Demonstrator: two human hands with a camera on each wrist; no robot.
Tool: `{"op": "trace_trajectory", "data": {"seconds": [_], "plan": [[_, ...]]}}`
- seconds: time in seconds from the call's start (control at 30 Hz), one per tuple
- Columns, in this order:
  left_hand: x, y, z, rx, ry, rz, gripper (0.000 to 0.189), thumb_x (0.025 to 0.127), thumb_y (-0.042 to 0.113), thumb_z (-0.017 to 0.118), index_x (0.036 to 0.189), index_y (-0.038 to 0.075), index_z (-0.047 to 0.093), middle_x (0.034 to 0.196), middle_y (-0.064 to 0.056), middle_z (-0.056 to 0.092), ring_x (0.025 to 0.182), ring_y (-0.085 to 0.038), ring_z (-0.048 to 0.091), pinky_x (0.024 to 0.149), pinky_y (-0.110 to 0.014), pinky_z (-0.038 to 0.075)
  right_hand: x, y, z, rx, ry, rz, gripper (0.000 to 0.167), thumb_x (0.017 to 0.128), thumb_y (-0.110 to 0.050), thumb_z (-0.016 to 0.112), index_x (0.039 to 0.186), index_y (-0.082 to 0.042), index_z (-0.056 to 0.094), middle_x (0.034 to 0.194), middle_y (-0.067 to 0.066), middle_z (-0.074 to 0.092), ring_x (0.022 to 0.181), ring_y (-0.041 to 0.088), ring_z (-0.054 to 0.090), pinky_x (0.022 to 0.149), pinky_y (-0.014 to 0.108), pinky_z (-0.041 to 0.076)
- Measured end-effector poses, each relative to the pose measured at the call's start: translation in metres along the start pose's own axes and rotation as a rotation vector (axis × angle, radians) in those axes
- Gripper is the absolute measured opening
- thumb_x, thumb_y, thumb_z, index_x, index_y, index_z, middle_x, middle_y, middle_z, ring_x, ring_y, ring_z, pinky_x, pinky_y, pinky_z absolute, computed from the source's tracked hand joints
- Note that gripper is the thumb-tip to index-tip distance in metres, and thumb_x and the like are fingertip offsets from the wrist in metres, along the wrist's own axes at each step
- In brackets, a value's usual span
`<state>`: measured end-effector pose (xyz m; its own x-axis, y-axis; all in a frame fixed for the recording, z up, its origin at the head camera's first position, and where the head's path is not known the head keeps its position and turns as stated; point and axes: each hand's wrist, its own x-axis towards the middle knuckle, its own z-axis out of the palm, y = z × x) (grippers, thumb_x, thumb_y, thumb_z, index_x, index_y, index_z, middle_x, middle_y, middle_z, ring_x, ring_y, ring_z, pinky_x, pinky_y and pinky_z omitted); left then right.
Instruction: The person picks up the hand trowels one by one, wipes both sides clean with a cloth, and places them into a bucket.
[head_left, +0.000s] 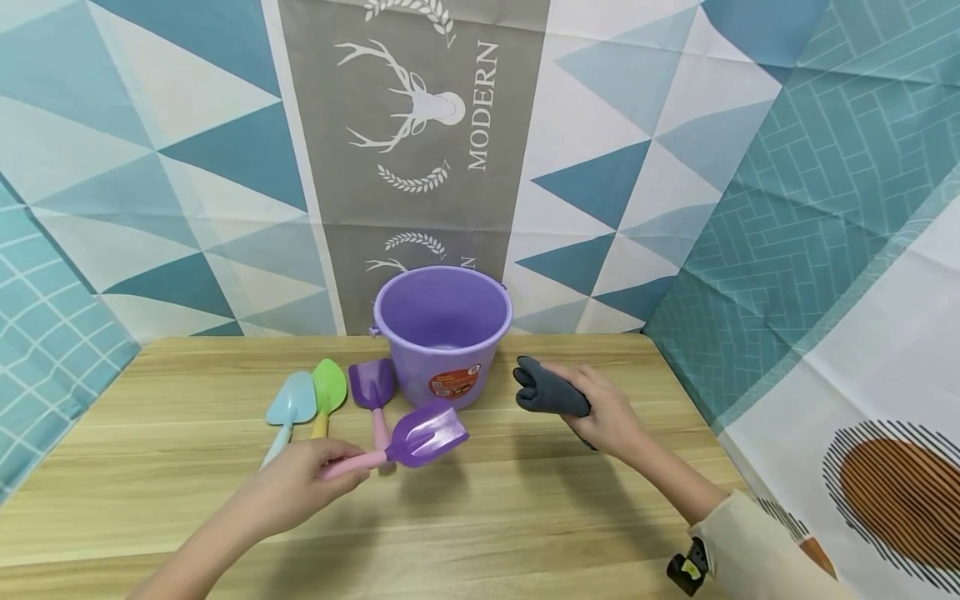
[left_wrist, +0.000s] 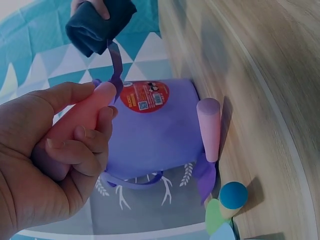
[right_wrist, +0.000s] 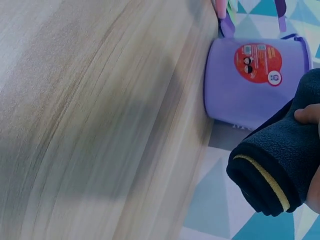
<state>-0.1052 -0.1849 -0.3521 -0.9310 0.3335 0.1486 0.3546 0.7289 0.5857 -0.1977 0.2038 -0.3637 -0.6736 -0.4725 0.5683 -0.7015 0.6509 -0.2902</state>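
Left grip [head_left: 302,487]: fingers curled around the pink handle of a purple shovel [head_left: 427,435], thumb against it.
Held shovel: raised above the worktop [head_left: 525,542] in front of the bucket [head_left: 408,367], its purple blade pointing right.
Right grip [head_left: 603,412]: holding a dark rolled cloth [head_left: 551,390], thumb on the roll.
Rolled cloth: raised over the worktop, right of the bucket; a yellow strip [right_wrist: 268,178] shows at one end in the right wrist view.
Bucket: purple, upright, near the back edge, a red sticker [head_left: 450,384] on its front.
Second shovel [head_left: 372,385]: also purple and pink, lying just beside the bucket on its left, handle partly hidden by the held one.
Green shovel [head_left: 330,386]: lying next along to the left, yellow handle towards the person.
Blue shovel [head_left: 294,400]: leftmost, beside the green one.
Backdrop [head_left: 420,200]: triangles and a grey panel reading "MODERN".
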Motion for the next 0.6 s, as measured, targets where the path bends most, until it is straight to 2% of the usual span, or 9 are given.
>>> {"op": "trace_trajectory", "data": {"seconds": [0.23,0.47,0.6], "plan": [[0.003,0.005,0.002,0.018,-0.014,-0.014,0.021,0.084,0.035,0.067,0.097,0.019,0.072,0.079,0.013,0.066,0.064,0.003,0.048,0.059,-0.019,0.044,0.003,-0.006,0.002,-0.039,-0.007,-0.022,0.064,0.073,-0.006,0.077,0.13,-0.025,0.054,0.107,0.005,0.062,0.094,0.022,0.06,0.075,0.042,0.051],[0.006,0.01,0.007,0.0,-0.018,-0.011,0.023,0.085,0.043,0.065,0.094,0.023,0.072,0.071,0.015,0.062,0.062,0.002,0.047,0.057,-0.019,0.043,0.005,-0.011,0.005,-0.057,0.014,-0.08,0.066,0.069,-0.006,0.079,0.128,-0.026,0.056,0.106,0.005,0.063,0.096,0.022,0.062,0.077,0.041,0.051],[0.008,0.013,0.009,-0.001,-0.021,-0.018,0.024,0.085,0.043,0.064,0.094,0.023,0.072,0.072,0.015,0.062,0.062,0.002,0.047,0.057,-0.019,0.043,0.005,-0.014,0.007,-0.065,0.02,-0.097,0.065,0.068,-0.007,0.081,0.126,-0.026,0.057,0.105,0.005,0.063,0.094,0.023,0.062,0.077,0.042,0.051]]}}
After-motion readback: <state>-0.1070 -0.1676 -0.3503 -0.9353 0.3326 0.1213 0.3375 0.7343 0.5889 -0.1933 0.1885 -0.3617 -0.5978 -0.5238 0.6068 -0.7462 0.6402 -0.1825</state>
